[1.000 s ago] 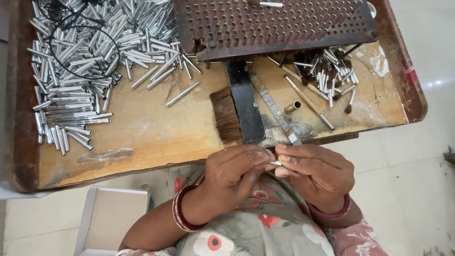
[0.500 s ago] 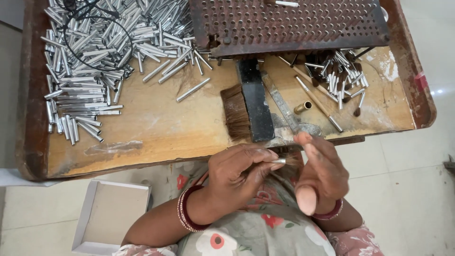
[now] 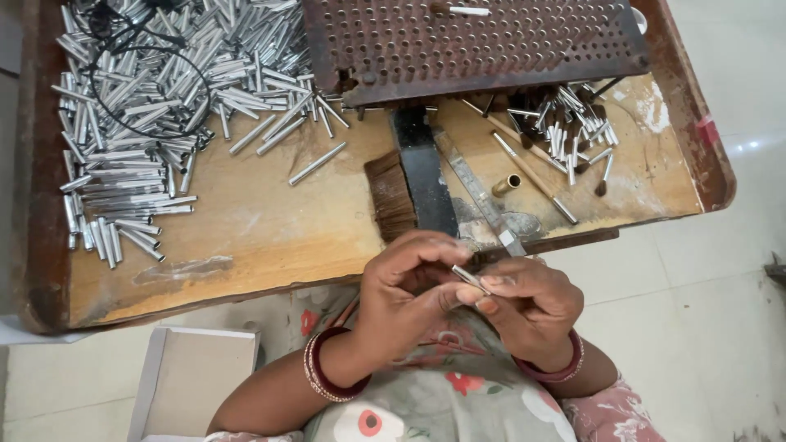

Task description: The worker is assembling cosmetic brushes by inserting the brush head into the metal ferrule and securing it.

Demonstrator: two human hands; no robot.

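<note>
Nearest to the camera, the left hand (image 3: 409,295) and the right hand (image 3: 528,307) meet just in front of the edge of the wooden surface (image 3: 246,237). Both hands pinch one thin metal tube (image 3: 469,278) between their fingertips; it lies tilted between them, above the lap. A white cardboard box (image 3: 196,376) stands low on the left side, near the left forearm. On the surface, just behind the hands, lies a flat brush (image 3: 393,192) beside a black bar (image 3: 426,176). More far, a big pile of silver tubes (image 3: 155,106) covers the left part, a smaller heap of tubes (image 3: 569,123) lies on the right, and a rusty perforated plate (image 3: 467,41) stands at the back.
</note>
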